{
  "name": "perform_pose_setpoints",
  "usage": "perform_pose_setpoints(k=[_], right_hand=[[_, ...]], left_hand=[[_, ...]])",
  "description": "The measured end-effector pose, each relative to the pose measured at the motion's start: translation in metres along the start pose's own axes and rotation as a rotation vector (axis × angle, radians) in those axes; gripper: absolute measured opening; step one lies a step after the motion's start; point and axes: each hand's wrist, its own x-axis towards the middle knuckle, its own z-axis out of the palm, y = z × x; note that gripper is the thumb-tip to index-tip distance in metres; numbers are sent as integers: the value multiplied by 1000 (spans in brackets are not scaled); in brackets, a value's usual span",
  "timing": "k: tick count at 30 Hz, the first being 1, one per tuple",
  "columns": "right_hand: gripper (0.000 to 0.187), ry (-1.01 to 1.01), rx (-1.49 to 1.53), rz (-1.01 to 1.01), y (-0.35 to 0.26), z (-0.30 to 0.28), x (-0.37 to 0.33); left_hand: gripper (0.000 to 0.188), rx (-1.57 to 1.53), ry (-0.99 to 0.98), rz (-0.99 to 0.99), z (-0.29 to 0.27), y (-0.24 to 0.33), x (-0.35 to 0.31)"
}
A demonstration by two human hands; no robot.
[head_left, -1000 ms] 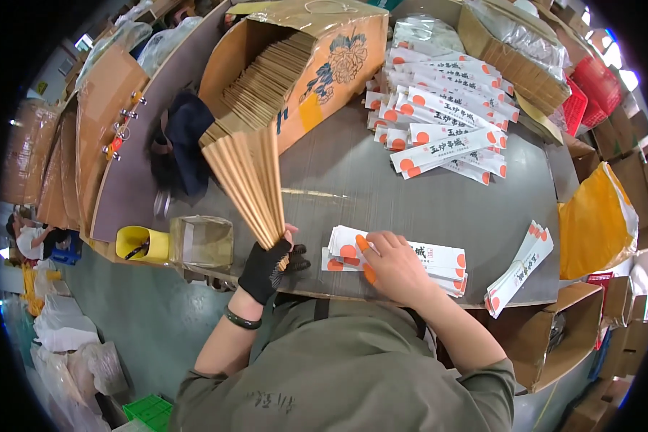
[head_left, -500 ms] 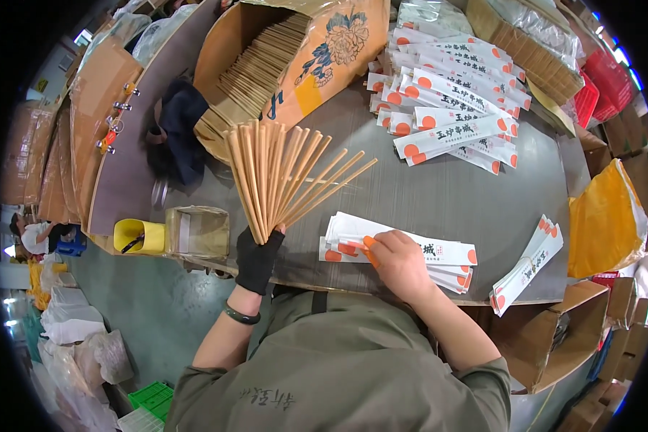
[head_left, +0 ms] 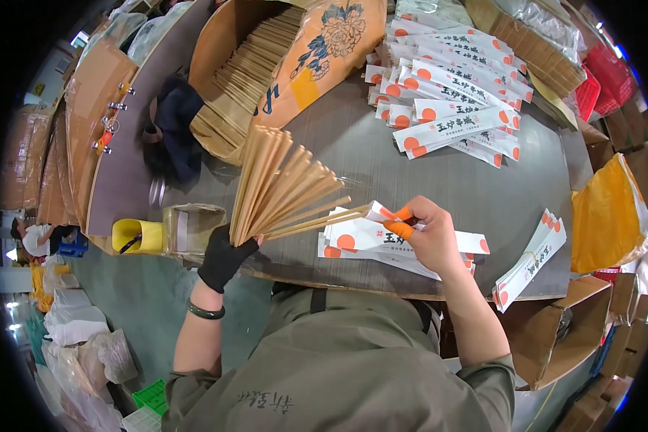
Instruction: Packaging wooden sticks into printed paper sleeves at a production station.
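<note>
My left hand (head_left: 225,261), in a black glove that leaves the fingertips bare, grips a fanned bunch of wooden chopsticks (head_left: 275,189) by their lower ends. A pair at the right side of the fan slants out to the open end of a white paper chopstick sleeve (head_left: 376,211). That sleeve is pinched in my right hand (head_left: 436,236), which wears orange finger covers; whether the tips are inside the sleeve is hard to make out. Beneath it lies a small stack of sleeves (head_left: 345,243) with orange dots, near the table's front edge.
A large heap of sleeves (head_left: 457,129) covers the back right of the table (head_left: 324,158). An orange carton (head_left: 324,61) of chopsticks lies at the back left. A banded sleeve bundle (head_left: 531,261) sits at the right edge; a yellow cup (head_left: 138,236) and small box (head_left: 194,229) stand left.
My right hand has lifted the end of a sleeve from the stack. The chopstick fan has tilted and spread rightward, bringing a pair to the sleeve's mouth. My left hand has shifted slightly left.
</note>
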Motion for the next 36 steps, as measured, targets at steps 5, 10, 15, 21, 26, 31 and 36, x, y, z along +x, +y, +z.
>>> perform_pose_setpoints(k=[5,10,15,21,26,31,36], right_hand=[[19,-10,-498,-608,-1,7,1],[21,-111,-755,-737,-27,51,9],[30,-73,-938,-699,-1,34,-6],[27,-132,-844,-758,28,40,-25],[19,44,-590,-678,29,43,-21],[23,98,-154,-104,17,29,-3],[27,100,-119,77,-7,4,10]], left_hand=[[30,164,-20,131,1,15,15],[9,-717,28,55,111,73,29],[15,-408,213,-16,94,27,39],[19,-435,284,-145,87,15,22],[16,-263,337,-107,67,11,10],[21,-238,306,-1,49,2,4],[32,21,143,27,25,17,1]])
